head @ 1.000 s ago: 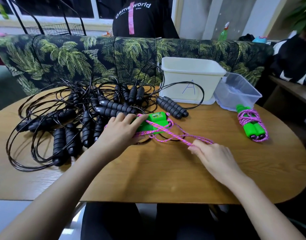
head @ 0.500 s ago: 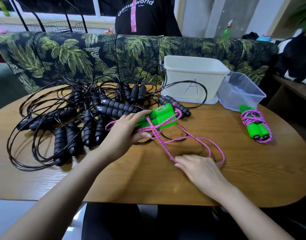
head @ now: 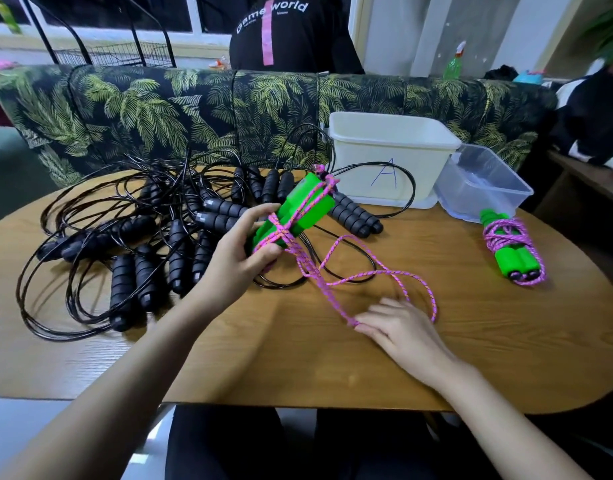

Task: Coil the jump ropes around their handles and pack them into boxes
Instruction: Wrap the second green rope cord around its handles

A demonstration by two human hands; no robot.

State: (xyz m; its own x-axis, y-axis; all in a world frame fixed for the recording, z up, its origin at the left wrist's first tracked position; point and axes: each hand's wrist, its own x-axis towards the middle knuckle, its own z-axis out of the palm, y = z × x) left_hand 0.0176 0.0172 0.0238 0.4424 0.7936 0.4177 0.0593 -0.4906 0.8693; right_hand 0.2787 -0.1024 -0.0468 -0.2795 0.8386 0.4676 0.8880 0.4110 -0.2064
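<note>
Right hand is motion-blurred at the fingers, palm down over the table. The pink rope loops down to its fingertips, but I cannot tell whether they pinch the cord or only lie on it. Left hand, well apart from it, grips the pair of green handles, fingers and thumb curled round the near end, which the hand hides. The handles tilt up off the table, far ends toward the white box (marked A, opaque, inside not visible).

A few turns of braided pink cord wrap the smooth plastic handles beside the fingers. The rest trails in loose loops.

Black jump ropes lie tangled on the left, count unclear: ribbed grips, thin glossy cords. A clear box sits just beside the white one. A coiled rope lies near it.

The table is wood-grain with a rounded rim, bare between hands and near edge. A leaf-print sofa stands behind.
</note>
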